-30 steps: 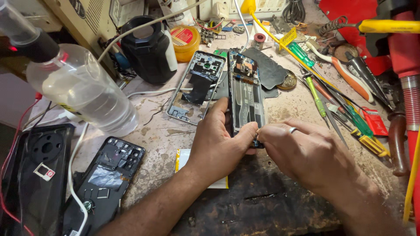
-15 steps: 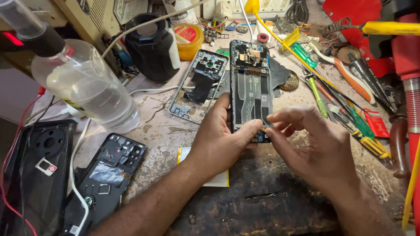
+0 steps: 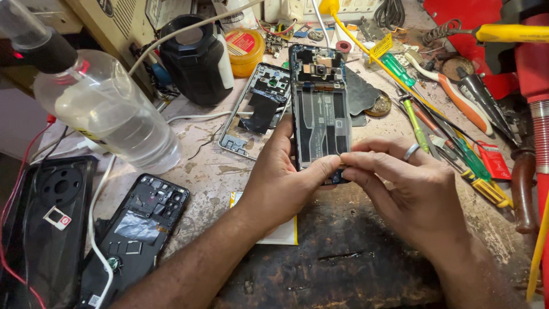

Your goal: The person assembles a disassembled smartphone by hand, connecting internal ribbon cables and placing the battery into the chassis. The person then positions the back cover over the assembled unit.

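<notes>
My left hand [image 3: 284, 174] grips the lower left edge of an opened phone [image 3: 321, 111] that lies back-up on the workbench, its battery and circuit board exposed. The thumb presses on the phone's bottom end. My right hand [image 3: 407, 186], with a ring on one finger, pinches at that same bottom edge with thumb and forefinger, right beside the left thumb. Whatever small part sits between those fingertips is too small to make out.
A second phone frame [image 3: 258, 109] lies left of the opened phone. A clear plastic bottle [image 3: 108, 111] lies at left, with two more phone shells [image 3: 137, 226] [image 3: 43, 229] below it. Screwdrivers and pliers [image 3: 452, 109] crowd the right side. A black container [image 3: 194, 57] stands at the back.
The phone has shifted slightly away from me and stands straighter. My right hand's fingertips have closed in on the phone's bottom edge next to the left thumb.
</notes>
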